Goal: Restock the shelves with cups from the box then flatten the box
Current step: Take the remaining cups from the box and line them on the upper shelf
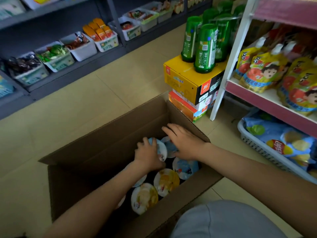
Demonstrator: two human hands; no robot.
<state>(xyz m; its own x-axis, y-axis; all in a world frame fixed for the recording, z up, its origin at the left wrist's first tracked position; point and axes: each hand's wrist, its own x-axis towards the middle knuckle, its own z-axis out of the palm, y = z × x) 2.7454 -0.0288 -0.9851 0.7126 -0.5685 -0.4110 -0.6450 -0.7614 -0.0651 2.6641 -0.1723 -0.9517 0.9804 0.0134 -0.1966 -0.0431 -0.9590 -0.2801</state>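
An open brown cardboard box (89,162) stands on the floor in front of me, flaps up. Inside lie several sealed cups with round printed lids: two yellow-lidded cups (166,182) near the front, blue-and-white ones (186,167) further back. My left hand (148,154) is inside the box with its fingers curled over a blue-lidded cup (161,148). My right hand (184,142) lies flat, fingers spread, on another blue-lidded cup (169,145) right beside it. The cup bodies are hidden in the box's dark interior.
A white and pink shelf (267,102) on the right holds yellow drink pouches (262,71). Below it sits a basket of blue snack bags (281,143). Stacked cartons (190,83) topped with green bottles (205,48) stand beyond the box. Grey shelving with snack bins (80,47) lines the left.
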